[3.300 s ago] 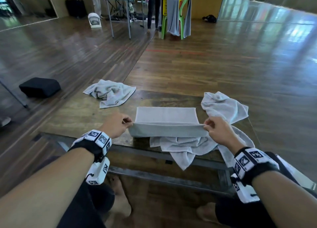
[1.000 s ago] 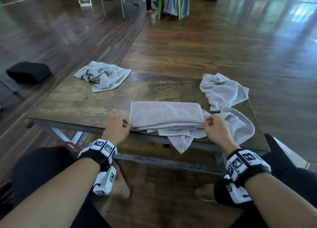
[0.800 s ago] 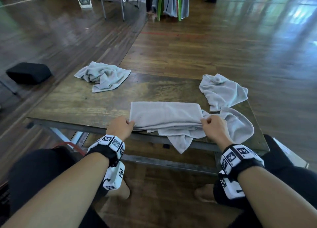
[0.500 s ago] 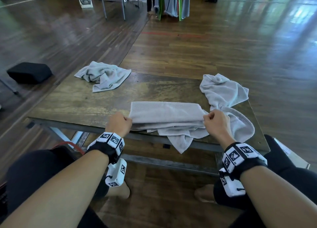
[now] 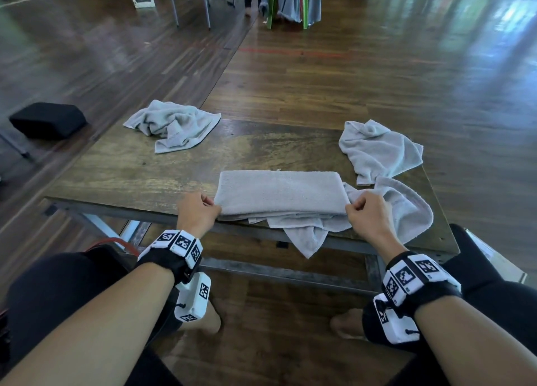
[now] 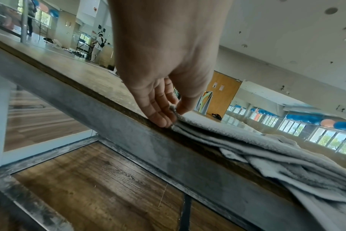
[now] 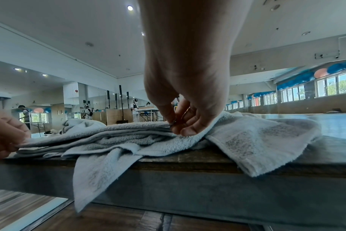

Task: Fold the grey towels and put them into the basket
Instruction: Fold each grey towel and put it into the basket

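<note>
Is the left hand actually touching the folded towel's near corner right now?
Touching. The left wrist view shows the left hand pinching the corner of the folded towel between thumb and fingertips at the table edge, with no gap.

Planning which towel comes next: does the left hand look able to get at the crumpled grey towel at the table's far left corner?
Probably yes: bare wooden tabletop lies between the left hand and that crumpled grey towel, but it must first release the folded grey towel.

The folded grey towel [image 5: 279, 192] lies flat as a long band at the near worktop edge, atop a crumpled towel [image 5: 406, 208] that overhangs the edge. A second crumpled towel [image 5: 377, 150] lies far right, a third [image 5: 174, 124] at the far left corner.
</note>
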